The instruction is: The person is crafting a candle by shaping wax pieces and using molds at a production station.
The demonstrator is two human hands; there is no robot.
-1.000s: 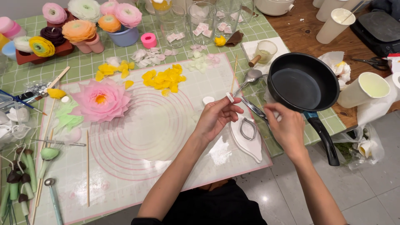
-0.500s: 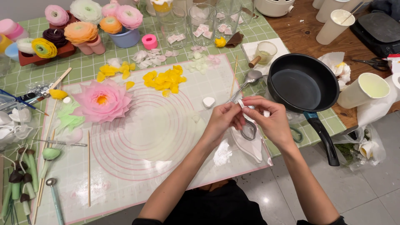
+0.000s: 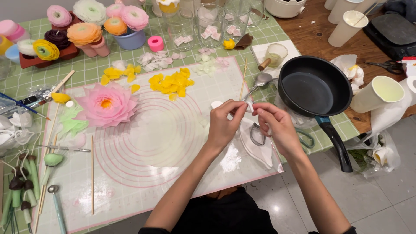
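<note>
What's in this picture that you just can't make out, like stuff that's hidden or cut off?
- Small white piece pinched between left hand and right hand: head view, fingers cover most of it, shape unclear.
- White spoon rest: right hand hides its upper end.
- Green stems: cut by the left edge.
- Black appliance: cut by the right edge.

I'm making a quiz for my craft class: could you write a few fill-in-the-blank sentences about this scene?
1. Both hands, left hand and right hand, pinch a small ___ piece.
2. The large flower on the mat is ___.
3. The black pan lies to the person's ___.

Missing: white; pink; right
</note>
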